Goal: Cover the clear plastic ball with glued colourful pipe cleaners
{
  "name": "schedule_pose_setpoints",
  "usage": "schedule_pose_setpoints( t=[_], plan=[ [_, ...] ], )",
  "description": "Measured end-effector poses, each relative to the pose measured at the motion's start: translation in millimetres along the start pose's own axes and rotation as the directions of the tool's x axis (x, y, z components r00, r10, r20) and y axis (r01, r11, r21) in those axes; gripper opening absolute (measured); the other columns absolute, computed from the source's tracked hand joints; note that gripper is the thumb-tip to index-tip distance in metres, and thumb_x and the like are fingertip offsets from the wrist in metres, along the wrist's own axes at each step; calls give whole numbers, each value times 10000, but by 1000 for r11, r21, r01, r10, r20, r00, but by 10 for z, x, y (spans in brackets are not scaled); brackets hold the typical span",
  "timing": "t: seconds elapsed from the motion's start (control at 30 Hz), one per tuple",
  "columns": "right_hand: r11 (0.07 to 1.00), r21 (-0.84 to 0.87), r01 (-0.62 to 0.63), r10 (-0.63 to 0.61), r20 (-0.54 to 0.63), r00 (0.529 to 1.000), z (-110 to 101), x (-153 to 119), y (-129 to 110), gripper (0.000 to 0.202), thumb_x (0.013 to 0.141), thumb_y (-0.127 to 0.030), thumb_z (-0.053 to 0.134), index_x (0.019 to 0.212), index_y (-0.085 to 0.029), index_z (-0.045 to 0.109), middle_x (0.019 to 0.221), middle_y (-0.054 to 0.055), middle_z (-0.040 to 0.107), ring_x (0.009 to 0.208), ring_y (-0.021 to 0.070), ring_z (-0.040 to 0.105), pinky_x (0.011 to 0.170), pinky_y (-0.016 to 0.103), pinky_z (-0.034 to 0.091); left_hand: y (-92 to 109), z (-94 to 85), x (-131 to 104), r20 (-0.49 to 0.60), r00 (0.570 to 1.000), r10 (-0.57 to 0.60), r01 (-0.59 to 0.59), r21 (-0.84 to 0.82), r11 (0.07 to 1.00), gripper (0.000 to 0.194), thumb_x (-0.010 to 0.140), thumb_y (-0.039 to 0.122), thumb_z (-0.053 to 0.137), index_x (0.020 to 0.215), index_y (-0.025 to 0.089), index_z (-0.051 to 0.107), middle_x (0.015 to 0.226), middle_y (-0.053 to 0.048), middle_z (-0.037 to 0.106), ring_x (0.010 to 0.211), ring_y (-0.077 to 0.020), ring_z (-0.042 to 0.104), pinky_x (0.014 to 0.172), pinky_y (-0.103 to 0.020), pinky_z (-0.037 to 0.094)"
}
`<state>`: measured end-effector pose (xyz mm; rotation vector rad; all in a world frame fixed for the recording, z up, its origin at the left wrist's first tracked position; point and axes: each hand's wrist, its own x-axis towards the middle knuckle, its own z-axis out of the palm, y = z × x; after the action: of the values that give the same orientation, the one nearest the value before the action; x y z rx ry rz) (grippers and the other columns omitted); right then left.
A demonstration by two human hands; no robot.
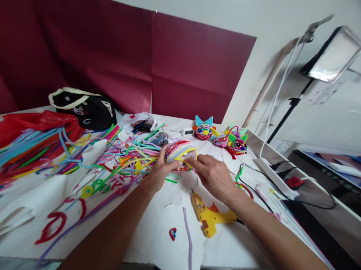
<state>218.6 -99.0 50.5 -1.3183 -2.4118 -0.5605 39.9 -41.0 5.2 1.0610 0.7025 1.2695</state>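
Note:
My left hand (161, 170) is wrapped round the left side of a ball (181, 148) covered in rows of coloured pipe cleaners. A pale patch shows on the ball's right side, bordered by a yellow pipe cleaner (185, 155). There my right hand (211, 171) has its fingers pressed together at the yellow strip; the exact fingertips are partly hidden. Below my right hand a yellow hot glue gun (209, 214) lies on its side, nozzle toward the ball. A purple pipe cleaner piece (187, 237) and a small red and blue curl (172, 233) lie nearer me.
Loose pipe cleaners (130, 156) heap on the left, beside a red plastic bag (43, 120) and a black pouch (90, 111). Finished animal-like figures (203, 128) and a small digital clock (187, 131) stand behind. A power strip (277, 177) with cords runs along the right.

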Motion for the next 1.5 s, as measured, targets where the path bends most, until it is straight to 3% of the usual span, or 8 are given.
schedule_pose_setpoints(
  t=[0.3, 0.57, 0.8, 0.93, 1.1, 1.3, 1.5],
  plan=[
    [999, -41, 33, -32, 30, 999, -43, 42, 20, 350, 945, -57, 492, 1178, -259, 659, 846, 29, 629, 779, 172, 541, 570, 299, 272, -5, -10, 8, -4, 1000, -19, 19, 7, 1000, 778, 586, 216, 803, 1298, 253, 493, 1124, -33, 677, 1031, -250, 635, 812, -316, 531],
    [989, -122, 85, -85, 4, 996, -25, 47, 34, 300, 968, -107, 497, 1173, -252, 661, 845, 42, 633, 754, 179, 518, 572, 304, 286, -36, -28, 23, 29, 998, -52, 53, -62, 997, 801, 669, 299, 792, 1384, 266, 432, 1230, -70, 654, 1142, -294, 619, 819, -365, 574],
    [984, -155, 83, -84, -1, 996, 3, 45, -4, 333, 982, -110, 466, 1214, -259, 651, 828, 49, 627, 745, 181, 524, 565, 302, 277, -47, -16, 31, -8, 998, -63, 63, -52, 997, 766, 661, 275, 794, 1347, 260, 454, 1193, -64, 665, 1081, -277, 645, 730, -313, 583],
    [997, -77, 33, -35, -16, 999, 46, 10, -23, 360, 963, -107, 478, 1232, -273, 650, 820, 35, 618, 709, 164, 534, 536, 289, 248, -56, -24, 36, -36, 997, -67, 66, -53, 996, 699, 656, 259, 782, 1293, 259, 495, 1123, -56, 677, 1035, -268, 655, 709, -310, 583],
    [995, 98, -24, 34, -98, 995, 149, -71, -6, 318, 977, -136, 445, 1191, -211, 668, 876, 48, 629, 703, 145, 566, 544, 253, 310, -61, -34, 42, -40, 997, -73, 71, -52, 996, 630, 641, 269, 789, 1221, 259, 544, 1095, -53, 670, 1026, -271, 646, 708, -327, 584],
    [972, 236, 0, 48, -196, 979, 285, -155, 39, 303, 966, -128, 448, 1139, -202, 686, 931, 69, 646, 743, 144, 606, 610, 230, 422, -54, -26, 40, -32, 995, -94, 92, -67, 994, 605, 627, 257, 786, 1184, 244, 552, 1082, -57, 654, 1006, -259, 640, 721, -332, 578],
    [958, 288, 5, 58, -210, 976, 336, -179, 43, 305, 953, -115, 460, 1130, -207, 690, 954, 78, 656, 791, 159, 633, 664, 244, 486, -63, -23, 45, -23, 993, -116, 113, -85, 990, 532, 633, 247, 782, 1120, 238, 568, 1056, -58, 647, 987, -261, 636, 714, -353, 586]
  ],
)
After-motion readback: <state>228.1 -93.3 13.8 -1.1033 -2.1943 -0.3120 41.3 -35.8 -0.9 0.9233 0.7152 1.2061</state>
